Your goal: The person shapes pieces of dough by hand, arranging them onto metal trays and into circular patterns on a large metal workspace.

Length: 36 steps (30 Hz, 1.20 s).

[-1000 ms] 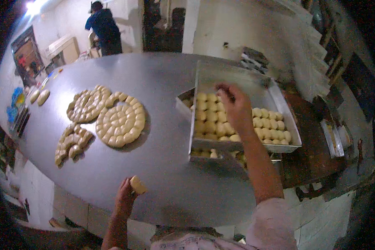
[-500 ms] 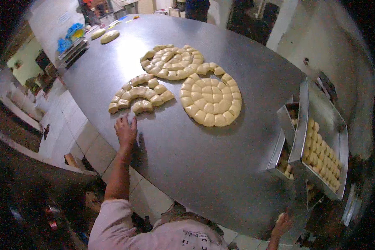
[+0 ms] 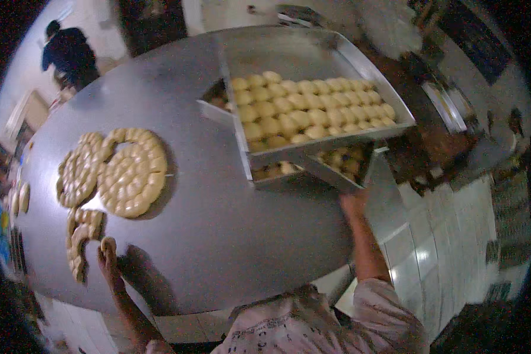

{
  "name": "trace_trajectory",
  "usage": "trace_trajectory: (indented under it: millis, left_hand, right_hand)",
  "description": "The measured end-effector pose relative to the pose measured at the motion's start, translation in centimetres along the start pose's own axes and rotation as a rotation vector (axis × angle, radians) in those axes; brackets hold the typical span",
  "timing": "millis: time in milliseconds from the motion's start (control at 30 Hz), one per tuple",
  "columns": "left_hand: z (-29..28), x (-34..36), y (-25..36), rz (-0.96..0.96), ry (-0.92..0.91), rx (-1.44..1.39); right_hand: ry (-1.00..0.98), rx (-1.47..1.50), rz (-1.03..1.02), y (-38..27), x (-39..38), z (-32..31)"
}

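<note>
Here, pinching a dough piece (image 3: 108,244) in the left hand (image 3: 109,264) at eight o'clock, beside the cut dough (image 3: 75,243); holding the right hand (image 3: 353,204) at four o'clock, by the lower pan (image 3: 331,174); cannot tell its grip.

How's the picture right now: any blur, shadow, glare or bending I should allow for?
Head view: the right hand is blurred, its fingers hard to make out; head view: a dark shadow falls on the grey metal table, right of the left hand; head view: bright glare beside the pale, scored, round dough slab; head view: fisheye curves the table's edge, and the corners go black.
</note>
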<state>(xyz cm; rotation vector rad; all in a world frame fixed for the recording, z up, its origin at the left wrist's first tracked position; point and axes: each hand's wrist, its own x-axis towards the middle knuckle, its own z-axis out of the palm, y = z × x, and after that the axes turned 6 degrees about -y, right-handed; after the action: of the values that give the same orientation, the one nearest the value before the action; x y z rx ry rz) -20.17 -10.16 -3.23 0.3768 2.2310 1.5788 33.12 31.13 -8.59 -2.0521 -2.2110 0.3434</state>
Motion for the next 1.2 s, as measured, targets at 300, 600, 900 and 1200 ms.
trace_trajectory:
  millis: [300,600,900,1200]
  left_hand:
    - [12.0,-8.8,1.4,0.119,-0.272,-0.080]
    - [21.8,-15.9,9.1,-0.059,-0.436,-0.412]
    - [19.2,-18.7,11.5,0.180,-0.206,-0.091]
    - [20.6,-19.6,11.4,0.365,-0.302,0.212]
  right_hand:
    - [0.187,0.528,-0.271,0.7,0.4,-4.6]
    - [0.166,-0.061,-0.592,2.6,0.9,-6.7]
    - [-0.392,0.890,-0.319,4.9,1.2,-15.7]
    - [0.692,1.135,-0.692,-24.0,13.4,-26.7]
